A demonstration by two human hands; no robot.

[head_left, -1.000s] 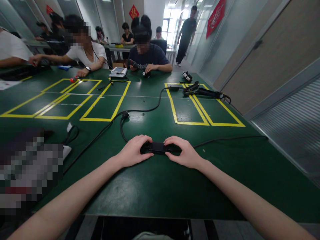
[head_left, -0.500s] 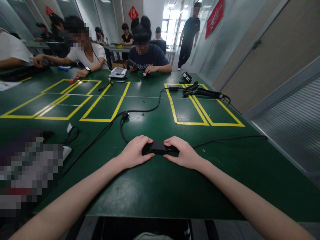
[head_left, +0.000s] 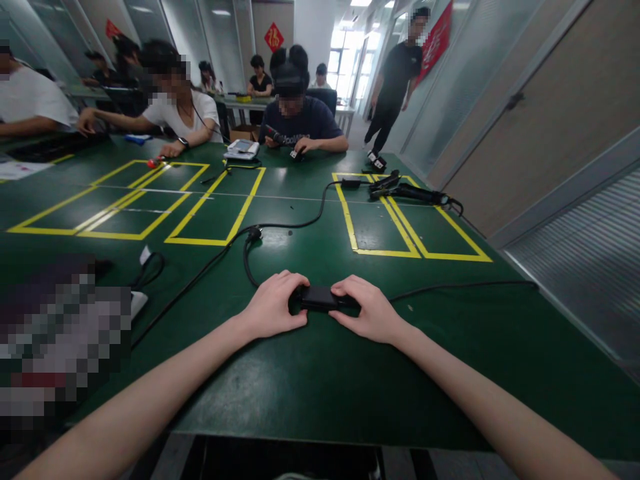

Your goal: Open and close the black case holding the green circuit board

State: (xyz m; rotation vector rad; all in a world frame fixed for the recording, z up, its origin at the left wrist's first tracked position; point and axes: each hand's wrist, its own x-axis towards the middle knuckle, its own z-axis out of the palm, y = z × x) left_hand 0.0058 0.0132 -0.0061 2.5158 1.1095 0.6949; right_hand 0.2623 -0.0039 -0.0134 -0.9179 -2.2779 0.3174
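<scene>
A black power adapter (head_left: 319, 299) lies on the green table (head_left: 310, 380), between my two hands. My left hand (head_left: 277, 303) curves round its left end, thumb and fingers on either side. My right hand (head_left: 367, 308) grips the right end in the same way. From under my left hand a black cable bends up to a plug (head_left: 254, 235) on the table. Another thin cable (head_left: 450, 287) runs from my right hand toward the table's right edge.
A long black cable (head_left: 200, 270) crosses the table to a small black box (head_left: 351, 183). Yellow tape rectangles (head_left: 390, 253) mark the far part. Black tools (head_left: 413, 193) lie at the back right. Several people sit opposite, and one person (head_left: 397, 77) stands beyond.
The view has shifted slightly, so the table and people appear a little lower and further right. The standing person has come nearer. Both hands remain at the adapter.
</scene>
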